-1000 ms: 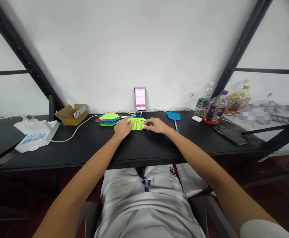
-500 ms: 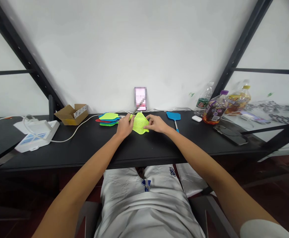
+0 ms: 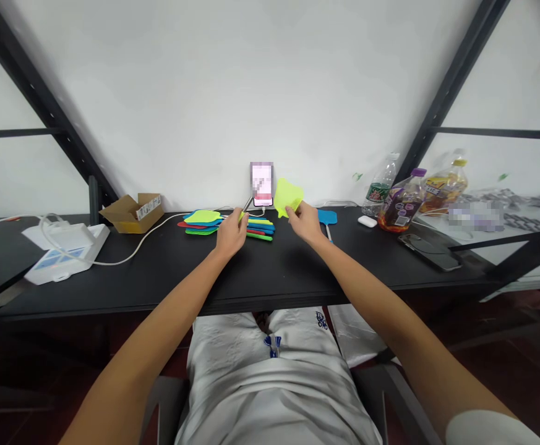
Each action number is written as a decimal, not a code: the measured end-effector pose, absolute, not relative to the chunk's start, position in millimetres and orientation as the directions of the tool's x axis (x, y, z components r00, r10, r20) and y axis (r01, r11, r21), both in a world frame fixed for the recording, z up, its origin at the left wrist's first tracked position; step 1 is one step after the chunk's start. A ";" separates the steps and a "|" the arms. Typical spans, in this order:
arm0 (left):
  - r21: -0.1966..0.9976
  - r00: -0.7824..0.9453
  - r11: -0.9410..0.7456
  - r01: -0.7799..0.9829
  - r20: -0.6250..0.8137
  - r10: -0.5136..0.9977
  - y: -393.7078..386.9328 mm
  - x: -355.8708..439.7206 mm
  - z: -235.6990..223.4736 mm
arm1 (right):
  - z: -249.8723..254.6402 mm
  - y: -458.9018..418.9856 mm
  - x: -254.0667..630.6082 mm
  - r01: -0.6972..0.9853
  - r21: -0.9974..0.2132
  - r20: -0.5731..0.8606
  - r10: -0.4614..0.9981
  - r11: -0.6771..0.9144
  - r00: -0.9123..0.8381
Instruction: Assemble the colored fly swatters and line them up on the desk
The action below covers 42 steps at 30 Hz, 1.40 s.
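My left hand point(image 3: 232, 230) is closed around a fly swatter handle point(image 3: 248, 203), a metal rod with a yellow-green part by the fingers, tilted up to the right in front of the phone. In my right hand point(image 3: 304, 221) is a yellow-green perforated fly swatter head point(image 3: 288, 196), pinched at its lower edge and raised off the table. Head and handle are apart. Beneath and beside my left hand lies a stack of fly swatters point(image 3: 203, 217) in yellow-green, blue, red and green, grips pointing right. A blue fly swatter point(image 3: 328, 217) rests behind my right hand, partly hidden.
A lit phone point(image 3: 263, 185) leans on the wall. An open cardboard box point(image 3: 133, 213) and a white power strip point(image 3: 68, 250) with a cable stand left. Right are bottles point(image 3: 402, 201), a white case point(image 3: 367, 221) and a dark phone point(image 3: 430, 252) on the black table point(image 3: 270, 278).
My right hand has moved right and up with the swatter head, away from the left hand. The stacked grips, hidden before, now show. My left hand has shifted slightly left.
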State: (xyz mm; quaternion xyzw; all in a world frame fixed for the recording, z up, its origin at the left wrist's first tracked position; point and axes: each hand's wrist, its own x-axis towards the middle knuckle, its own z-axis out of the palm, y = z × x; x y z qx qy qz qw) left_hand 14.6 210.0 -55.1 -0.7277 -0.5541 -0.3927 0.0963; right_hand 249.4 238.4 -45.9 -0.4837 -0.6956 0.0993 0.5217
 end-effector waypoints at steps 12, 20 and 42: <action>0.232 0.176 -0.343 0.910 0.532 0.828 207.7 16.7 -54.8 | -39.3 239.5 246.5 0.130 -0.774 0.633 0.757 0.619 0.161; 0.220 0.188 -0.342 0.914 0.519 0.834 207.0 17.7 -54.7 | -37.0 239.2 246.3 0.091 -0.774 0.631 0.751 0.627 0.194; 0.150 0.228 -0.347 0.926 0.509 0.830 205.9 17.6 -54.3 | -32.6 241.4 250.9 0.020 -0.848 0.526 0.837 0.529 0.151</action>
